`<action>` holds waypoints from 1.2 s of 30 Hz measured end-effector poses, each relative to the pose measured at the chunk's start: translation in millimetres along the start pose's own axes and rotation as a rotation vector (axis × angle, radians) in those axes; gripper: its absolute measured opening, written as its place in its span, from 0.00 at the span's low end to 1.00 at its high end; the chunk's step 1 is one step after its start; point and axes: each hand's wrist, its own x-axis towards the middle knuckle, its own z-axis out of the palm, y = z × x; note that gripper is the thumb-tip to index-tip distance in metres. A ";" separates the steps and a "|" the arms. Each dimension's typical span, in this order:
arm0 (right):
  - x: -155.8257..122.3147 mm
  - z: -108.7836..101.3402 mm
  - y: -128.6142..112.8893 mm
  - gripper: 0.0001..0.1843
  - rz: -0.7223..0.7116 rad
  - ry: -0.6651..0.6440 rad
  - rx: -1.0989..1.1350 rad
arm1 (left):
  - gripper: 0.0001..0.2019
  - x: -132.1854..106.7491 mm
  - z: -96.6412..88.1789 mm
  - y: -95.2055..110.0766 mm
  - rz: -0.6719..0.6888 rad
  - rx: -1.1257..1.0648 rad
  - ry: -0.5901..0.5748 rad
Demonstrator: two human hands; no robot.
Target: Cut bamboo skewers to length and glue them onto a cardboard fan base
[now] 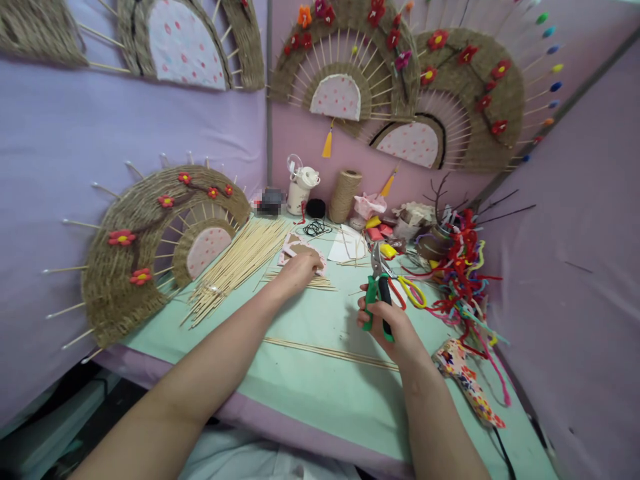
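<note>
My right hand [397, 323] grips a pair of shears [379, 293] with green and black handles, its metal blades pointing up and away from me. Over a stack of pink dotted fabric and brown card pieces [299, 245] is my left hand [301, 268], its fingers curled in and pressed together. What those fingers hold, if anything, is hidden. Short sticks [320, 283] lie just beneath that hand. Closer to me, several long thin sticks [330, 353] stretch across the green tabletop [310, 393].
A bundle of bamboo sticks [245, 260] lies left, beside a twine fan [120, 267]. Yellow-handled scissors [413, 291] sit behind the shears. Colourful pipe cleaners [467, 267] and a floral-patterned glue gun [470, 383] with a cord are right. At the back stands a twine spool [345, 197].
</note>
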 end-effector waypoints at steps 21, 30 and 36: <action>-0.6 -6.3 -2.2 0.25 -0.184 0.002 -0.068 | 0.11 -57.8 16.5 100.8 0.184 0.241 -0.565; -0.6 -7.1 -0.9 0.25 -0.186 -0.024 -0.051 | 0.09 -34.2 12.8 71.2 -0.096 0.174 -0.335; -1.2 -8.5 2.2 0.23 -0.186 -0.024 -0.149 | 0.08 -32.2 5.1 62.7 -0.125 0.130 -0.200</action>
